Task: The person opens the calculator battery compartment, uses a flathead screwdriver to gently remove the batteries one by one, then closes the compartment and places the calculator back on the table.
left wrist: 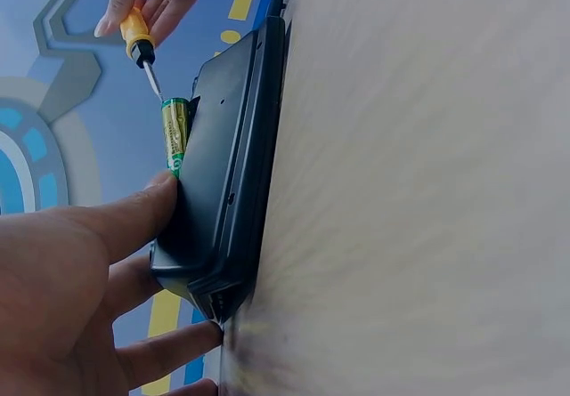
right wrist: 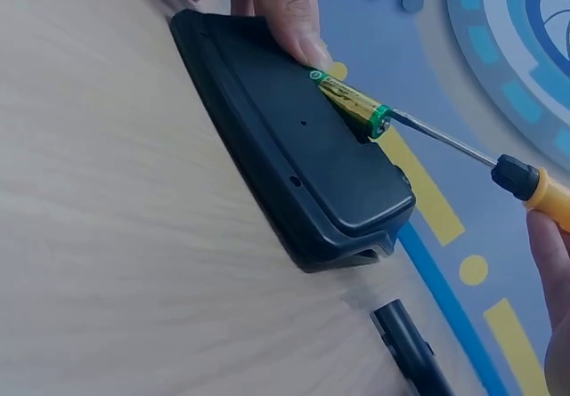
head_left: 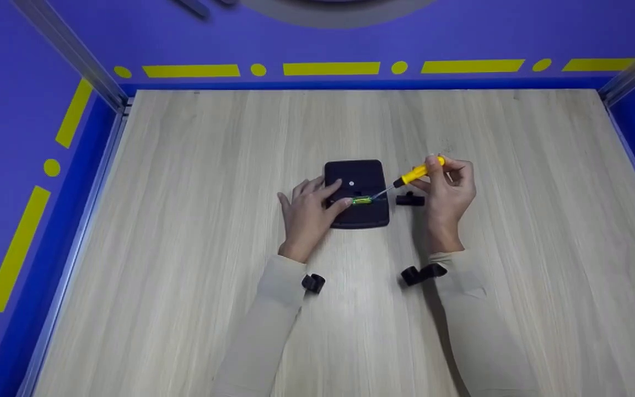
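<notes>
Wood-look tabletop (head_left: 174, 248), green-and-gold battery (head_left: 361, 200) on a black device (head_left: 364, 171).
Left hand (head_left: 309, 215) has fingers spread over it, thumb against the battery, I'd guess so nothing slides. Right hand (head_left: 450, 187) grips a yellow screwdriver (head_left: 408, 177), tip at the battery's other end. Small black piece (head_left: 410, 200) alongside. Battery label's too tiny to read. Blue wall (head_left: 317, 44) behind.

Between metal posts (head_left: 75, 52), a purple-blue wall (head_left: 323, 45) with yellow bars (head_left: 331, 68) and dots (head_left: 258, 70) stands behind a pale wood-grained table (head_left: 196, 160).
</notes>
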### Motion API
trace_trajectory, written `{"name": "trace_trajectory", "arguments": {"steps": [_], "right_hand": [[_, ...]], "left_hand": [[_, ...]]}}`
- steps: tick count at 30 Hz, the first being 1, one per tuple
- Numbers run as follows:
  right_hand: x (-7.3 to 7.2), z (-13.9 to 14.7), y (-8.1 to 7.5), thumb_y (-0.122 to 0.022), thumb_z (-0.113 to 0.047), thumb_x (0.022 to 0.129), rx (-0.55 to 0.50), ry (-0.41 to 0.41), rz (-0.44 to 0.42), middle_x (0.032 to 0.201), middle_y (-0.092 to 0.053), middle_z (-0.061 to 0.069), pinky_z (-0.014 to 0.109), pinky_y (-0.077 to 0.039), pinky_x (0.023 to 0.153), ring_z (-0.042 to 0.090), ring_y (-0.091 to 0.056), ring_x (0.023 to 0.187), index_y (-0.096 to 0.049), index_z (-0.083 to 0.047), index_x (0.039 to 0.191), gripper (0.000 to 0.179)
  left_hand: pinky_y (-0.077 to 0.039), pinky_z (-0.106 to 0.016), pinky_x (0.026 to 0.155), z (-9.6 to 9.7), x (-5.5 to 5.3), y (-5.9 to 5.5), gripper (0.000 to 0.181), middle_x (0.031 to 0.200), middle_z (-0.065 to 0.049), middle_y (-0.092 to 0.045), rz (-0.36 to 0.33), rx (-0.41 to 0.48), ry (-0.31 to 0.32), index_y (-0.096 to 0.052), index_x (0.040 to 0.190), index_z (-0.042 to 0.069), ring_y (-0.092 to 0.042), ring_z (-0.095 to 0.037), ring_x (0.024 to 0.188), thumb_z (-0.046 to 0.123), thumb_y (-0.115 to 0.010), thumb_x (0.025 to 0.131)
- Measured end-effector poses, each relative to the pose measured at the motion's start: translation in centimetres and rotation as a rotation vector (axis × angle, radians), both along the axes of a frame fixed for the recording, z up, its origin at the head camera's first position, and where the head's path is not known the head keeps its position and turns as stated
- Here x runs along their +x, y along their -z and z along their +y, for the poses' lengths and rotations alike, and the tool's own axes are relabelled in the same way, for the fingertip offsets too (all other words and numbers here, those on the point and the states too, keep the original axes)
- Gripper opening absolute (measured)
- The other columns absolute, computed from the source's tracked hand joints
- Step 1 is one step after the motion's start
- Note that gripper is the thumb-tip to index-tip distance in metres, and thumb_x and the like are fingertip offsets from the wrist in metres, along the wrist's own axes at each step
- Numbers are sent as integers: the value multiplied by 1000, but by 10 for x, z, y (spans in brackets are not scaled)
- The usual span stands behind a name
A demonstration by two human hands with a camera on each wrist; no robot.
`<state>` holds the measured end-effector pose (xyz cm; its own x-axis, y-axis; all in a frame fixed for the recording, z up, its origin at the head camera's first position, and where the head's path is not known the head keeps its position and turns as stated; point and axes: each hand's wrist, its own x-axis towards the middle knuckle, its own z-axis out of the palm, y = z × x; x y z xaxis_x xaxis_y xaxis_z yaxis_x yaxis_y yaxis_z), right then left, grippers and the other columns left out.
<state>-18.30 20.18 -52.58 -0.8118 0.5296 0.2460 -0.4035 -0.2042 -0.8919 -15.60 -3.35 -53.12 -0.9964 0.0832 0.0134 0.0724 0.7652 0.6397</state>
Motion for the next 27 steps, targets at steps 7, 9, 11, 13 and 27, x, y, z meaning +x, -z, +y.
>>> {"name": "trace_trajectory", "arguments": {"steps": [7, 9, 11, 13, 27], "right_hand": [[0, 0, -1, -74, 2, 97, -23, 4, 0, 100, -61, 20, 34, -64, 62, 26, -70, 81, -62, 4, 103, 14], [0, 0, 0, -75, 1, 98, -3, 7, 4, 100, -61, 19, 35, -64, 62, 26, -71, 82, -62, 4, 104, 15], [0, 0, 1, -76, -1, 98, 11, 11, 9, 100, -60, 19, 35, -64, 62, 27, -71, 82, -63, 3, 105, 15], [-1, 1, 1, -76, -2, 98, 29, 15, 14, 100, -61, 19, 35, -64, 63, 28, -72, 83, -63, 2, 106, 15], [-5, 23, -9, -74, 4, 97, -87, 118, 61, 100, -62, 21, 37, -65, 68, 28, -70, 83, -59, 4, 105, 18]], "left_hand": [[-3, -80, 118, 0, 0, 0, 56, 160, -7, -52, 3, 1, -1, -65, 148, 29, -39, -35, 152, 55, -70, 99], [-4, -80, 118, 0, 1, 0, 56, 159, -7, -52, 6, 0, -1, -65, 147, 29, -39, -36, 151, 55, -70, 99], [-4, -80, 118, 0, 0, 0, 56, 159, -7, -52, 2, 0, 0, -65, 148, 29, -39, -36, 151, 55, -70, 99], [-4, -80, 118, 0, 0, 0, 56, 160, -7, -52, 0, 0, 3, -65, 148, 29, -38, -36, 152, 55, -70, 99], [-3, -80, 118, 0, 0, 0, 57, 160, -8, -51, -7, 5, 10, -64, 148, 29, -37, -36, 153, 56, -69, 99]]}}
